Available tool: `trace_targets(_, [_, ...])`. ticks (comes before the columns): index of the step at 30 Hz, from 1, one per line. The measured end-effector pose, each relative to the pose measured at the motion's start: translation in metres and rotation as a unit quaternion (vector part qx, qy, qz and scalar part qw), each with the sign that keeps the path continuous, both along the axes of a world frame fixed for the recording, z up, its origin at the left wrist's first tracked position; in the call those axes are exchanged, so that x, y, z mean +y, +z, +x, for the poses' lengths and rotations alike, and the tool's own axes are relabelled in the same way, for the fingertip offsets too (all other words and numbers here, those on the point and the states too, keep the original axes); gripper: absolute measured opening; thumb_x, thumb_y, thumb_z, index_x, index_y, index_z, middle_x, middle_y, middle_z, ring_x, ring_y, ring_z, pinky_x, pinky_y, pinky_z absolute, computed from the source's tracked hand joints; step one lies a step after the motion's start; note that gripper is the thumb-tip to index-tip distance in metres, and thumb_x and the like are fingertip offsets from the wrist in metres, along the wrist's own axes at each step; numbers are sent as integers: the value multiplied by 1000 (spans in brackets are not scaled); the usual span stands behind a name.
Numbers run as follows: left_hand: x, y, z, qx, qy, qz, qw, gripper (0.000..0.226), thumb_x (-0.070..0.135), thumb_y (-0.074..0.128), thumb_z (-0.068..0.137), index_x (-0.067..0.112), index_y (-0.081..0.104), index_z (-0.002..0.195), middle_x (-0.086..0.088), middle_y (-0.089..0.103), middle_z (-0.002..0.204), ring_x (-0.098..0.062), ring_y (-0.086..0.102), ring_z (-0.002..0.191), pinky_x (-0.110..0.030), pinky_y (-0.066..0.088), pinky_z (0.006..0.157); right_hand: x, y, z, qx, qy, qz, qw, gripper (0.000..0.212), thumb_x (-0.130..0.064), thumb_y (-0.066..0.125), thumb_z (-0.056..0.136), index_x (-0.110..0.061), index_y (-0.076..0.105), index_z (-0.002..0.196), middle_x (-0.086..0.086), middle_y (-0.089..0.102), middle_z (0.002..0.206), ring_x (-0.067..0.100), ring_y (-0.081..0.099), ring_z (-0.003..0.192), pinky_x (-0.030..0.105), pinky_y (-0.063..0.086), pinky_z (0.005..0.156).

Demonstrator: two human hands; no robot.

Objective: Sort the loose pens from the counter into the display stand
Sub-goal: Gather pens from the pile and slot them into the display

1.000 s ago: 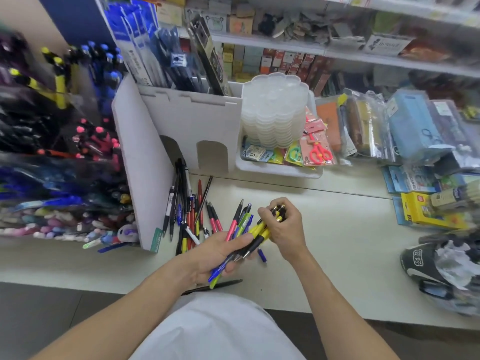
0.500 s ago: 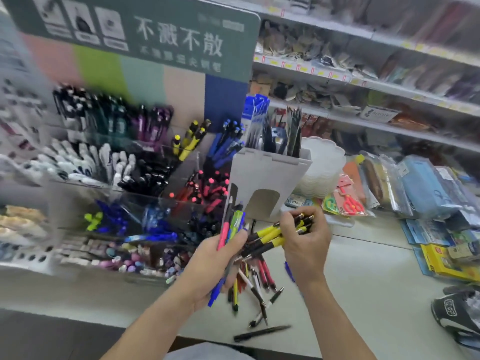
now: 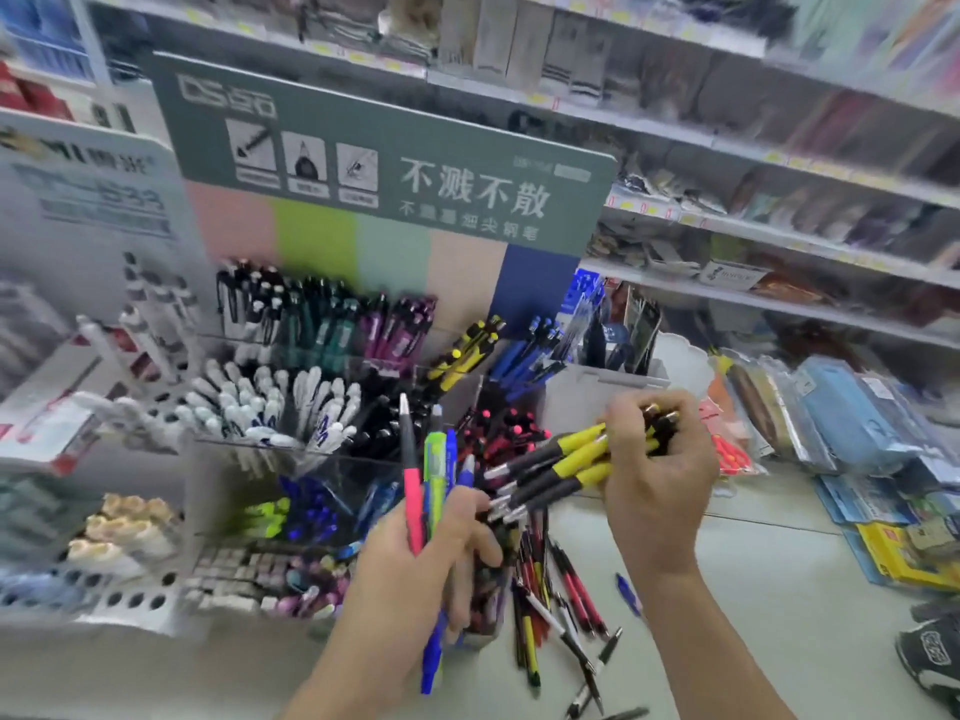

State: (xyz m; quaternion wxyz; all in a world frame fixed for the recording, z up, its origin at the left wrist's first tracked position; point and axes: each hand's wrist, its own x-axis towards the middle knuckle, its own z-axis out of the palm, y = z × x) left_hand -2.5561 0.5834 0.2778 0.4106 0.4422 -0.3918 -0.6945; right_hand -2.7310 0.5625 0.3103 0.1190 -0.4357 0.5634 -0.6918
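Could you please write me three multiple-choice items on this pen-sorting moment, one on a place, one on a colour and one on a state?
1. Where does the pile of loose pens lie?
A. On the counter below the two hands
B. On the top shelf
C. Inside the blue pouch

2. What colours are the pens bunched in the right hand?
A. White and red
B. Yellow and black
C. All purple

3. What is the left hand doing?
A. Resting flat on the counter
B. Hanging open, holding nothing
C. Gripping several upright pens

Key: 1 A, the loose pens are spread on the counter beneath the hands. 2 B, the yellow-and-black pens stick out leftward from its curled fingers. 3 C, a pink pen, a green one and blue ones stand up from its grip.
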Motion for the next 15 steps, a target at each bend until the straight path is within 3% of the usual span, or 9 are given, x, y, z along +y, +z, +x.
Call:
trace_targets(3, [-14, 0, 21, 33, 67, 3, 997, 55, 52, 60, 74, 4, 62, 101, -14, 60, 67, -20, 36, 35, -23, 33, 35, -35, 17, -2, 87, -65, -129, 986, 9, -7, 62, 94, -9, 54, 90, -16, 58, 75, -5, 56, 65, 10, 45, 65])
trace_targets(5, [-21, 1, 30, 45, 88, 4, 995, 52, 49, 60, 75, 3, 61, 100, -12, 60, 66, -20, 36, 35, -22, 32, 34, -61, 26, 0, 175, -62, -188, 964, 11, -14, 62, 98, -7, 54, 95, -5, 58, 84, -5, 56, 75, 11, 45, 73])
trace_targets(7, [-25, 2, 37, 49, 97, 2, 994, 48, 47, 61, 75, 4, 62, 97, -12, 60, 65, -21, 36, 35, -21, 32, 33, -89, 30, 7, 253, -26, -209, 944, 18, -22, 61, 99, -9, 50, 95, 7, 59, 86, 9, 56, 77, 14, 44, 78])
trace_targets(9, [-28, 2, 44, 55, 104, 1, 993, 45, 44, 61, 76, 4, 63, 96, -13, 59, 64, -21, 37, 35, -21, 32, 33, -111, 28, 17, 314, 24, -183, 931, 18, -22, 62, 97, -11, 48, 95, 13, 57, 85, 13, 51, 75, 10, 40, 77])
trace_targets(11, [-31, 3, 49, 65, 111, -2, 992, 44, 42, 62, 76, 3, 63, 96, -14, 58, 62, -22, 37, 33, -22, 32, 35, -123, 22, 29, 361, 61, -124, 922, 19, -24, 64, 97, -14, 47, 96, 6, 53, 87, 8, 46, 72, 8, 39, 70])
trace_targets(13, [-36, 4, 54, 63, 112, -11, 992, 42, 44, 62, 73, 4, 65, 89, -14, 57, 61, -22, 37, 33, -23, 33, 38, -128, 13, 37, 400, 69, -77, 911, 19, -25, 64, 96, -12, 51, 96, 2, 51, 88, 10, 45, 68, 17, 43, 63])
trace_targets(15, [-39, 7, 58, 56, 108, -17, 992, 36, 48, 63, 67, 13, 69, 68, -17, 55, 58, -22, 37, 35, -25, 34, 44, -128, 3, 40, 421, 56, -48, 904, 25, -28, 61, 96, -3, 57, 92, 5, 54, 87, 16, 46, 67, 29, 44, 60])
